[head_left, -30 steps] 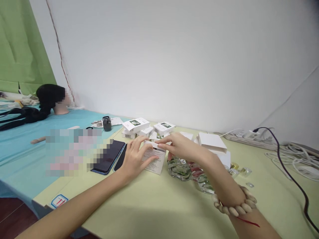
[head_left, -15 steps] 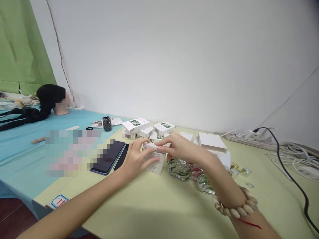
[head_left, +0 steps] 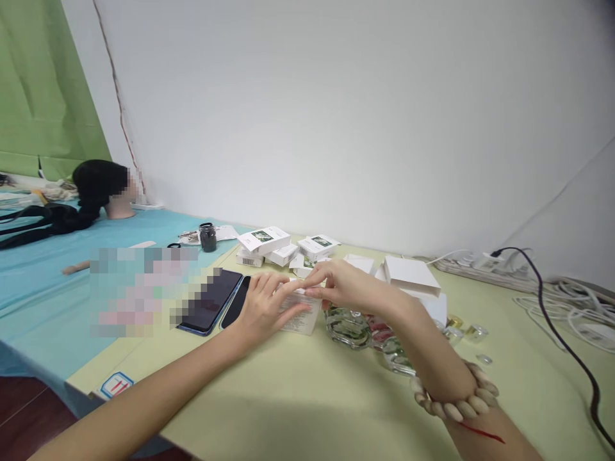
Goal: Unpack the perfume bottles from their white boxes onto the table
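Observation:
A small white box [head_left: 302, 318] with printed text on its side stands on the yellow-green table [head_left: 269, 397]. My left hand [head_left: 266, 308] holds it from the left, its thumb across the printed face and fingers at the top edge. From the right my right hand [head_left: 336, 285] reaches over, fingertips pinched together at the box's top. The fingers partly hide the top. Right beside the box, under my right hand, lie clear glass bottles [head_left: 350, 328] with greenish and reddish insides, partly covered by my right forearm.
Several printed white boxes [head_left: 265, 239] are piled behind, with a larger plain white box [head_left: 412, 276] to the right. Two phones [head_left: 211, 304] lie left. Shiny caps [head_left: 475, 331], cables [head_left: 548, 314] and a power strip [head_left: 480, 264] occupy the right. A dark jar [head_left: 208, 237] and mannequin head [head_left: 106, 189] stand on blue cloth.
My right fingertips have shifted slightly down at the box's top, and my left fingers have moved in closer to them over the top edge. The view has shifted very slightly.

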### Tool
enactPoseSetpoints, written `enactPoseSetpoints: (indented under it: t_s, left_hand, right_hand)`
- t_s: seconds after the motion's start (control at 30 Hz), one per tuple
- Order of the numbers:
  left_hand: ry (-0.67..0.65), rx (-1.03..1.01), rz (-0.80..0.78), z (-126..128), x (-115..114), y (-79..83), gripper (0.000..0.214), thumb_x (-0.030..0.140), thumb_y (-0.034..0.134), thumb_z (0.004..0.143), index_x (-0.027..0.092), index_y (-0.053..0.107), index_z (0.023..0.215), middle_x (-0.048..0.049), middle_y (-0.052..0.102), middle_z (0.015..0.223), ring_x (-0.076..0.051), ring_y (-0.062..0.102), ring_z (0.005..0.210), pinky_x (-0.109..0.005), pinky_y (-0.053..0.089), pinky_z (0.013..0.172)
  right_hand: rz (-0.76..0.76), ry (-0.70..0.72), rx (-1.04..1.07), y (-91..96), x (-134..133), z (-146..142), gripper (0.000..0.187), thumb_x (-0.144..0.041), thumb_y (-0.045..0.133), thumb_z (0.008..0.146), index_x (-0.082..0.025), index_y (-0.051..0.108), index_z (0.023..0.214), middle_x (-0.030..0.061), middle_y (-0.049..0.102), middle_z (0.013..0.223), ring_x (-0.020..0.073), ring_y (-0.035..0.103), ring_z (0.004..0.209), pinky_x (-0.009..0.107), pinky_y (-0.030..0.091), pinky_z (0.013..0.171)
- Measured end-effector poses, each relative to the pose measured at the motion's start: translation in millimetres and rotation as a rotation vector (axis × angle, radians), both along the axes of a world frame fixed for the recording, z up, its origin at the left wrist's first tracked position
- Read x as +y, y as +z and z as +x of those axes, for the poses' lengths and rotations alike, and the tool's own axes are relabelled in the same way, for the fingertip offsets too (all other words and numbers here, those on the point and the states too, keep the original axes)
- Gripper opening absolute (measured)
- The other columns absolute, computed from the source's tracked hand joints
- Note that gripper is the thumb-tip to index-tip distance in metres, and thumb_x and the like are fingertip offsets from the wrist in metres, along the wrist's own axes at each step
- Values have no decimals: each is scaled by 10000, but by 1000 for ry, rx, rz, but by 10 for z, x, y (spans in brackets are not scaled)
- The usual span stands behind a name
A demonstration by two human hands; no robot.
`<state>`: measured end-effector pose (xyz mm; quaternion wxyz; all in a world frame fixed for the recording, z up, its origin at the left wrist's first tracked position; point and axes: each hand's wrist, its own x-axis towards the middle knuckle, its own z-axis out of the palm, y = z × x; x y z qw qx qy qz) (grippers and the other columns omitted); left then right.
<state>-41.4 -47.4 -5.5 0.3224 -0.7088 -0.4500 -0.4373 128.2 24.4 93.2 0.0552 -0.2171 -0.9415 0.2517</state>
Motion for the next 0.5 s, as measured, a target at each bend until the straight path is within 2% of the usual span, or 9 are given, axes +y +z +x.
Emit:
enactPoseSetpoints:
  t_s: [0.1,0.23,0.4,0.5]
  left_hand:
    - [-8,-44,-81,0,1,10,284,356,599,793,215,538,1031,-33,566,896,-168,512,865,-298,342,773]
    - [0,-119,-192,5,6,11,215,371,573,805,195,553,926,-46,518,929,-181,495,901,-311,368,790]
    - [-110,-281,-360,-21,28,2,212,389,547,813,179,539,842,-30,433,921,-130,501,768,-248,425,660]
    - [-150,-373,-447,-33,41,-14,270,427,572,783,202,534,927,-40,396,1026,-93,500,680,-244,442,611]
  right_hand:
    - [23,-25,-17,-6,-5,-2,290,-404,474,830,-261,683,971,19,599,729,92,500,528,217,355,512]
    - [110,-74,-34,7,-39,-6,377,-470,580,743,-259,661,1045,14,570,706,99,435,543,221,319,509]
    - [221,-121,-51,55,-132,-24,301,-462,573,740,-226,697,880,-11,487,599,91,330,517,228,279,521]
    - [294,-198,-97,74,-186,-51,237,-419,569,730,-211,679,755,-29,425,539,88,260,492,232,245,495]
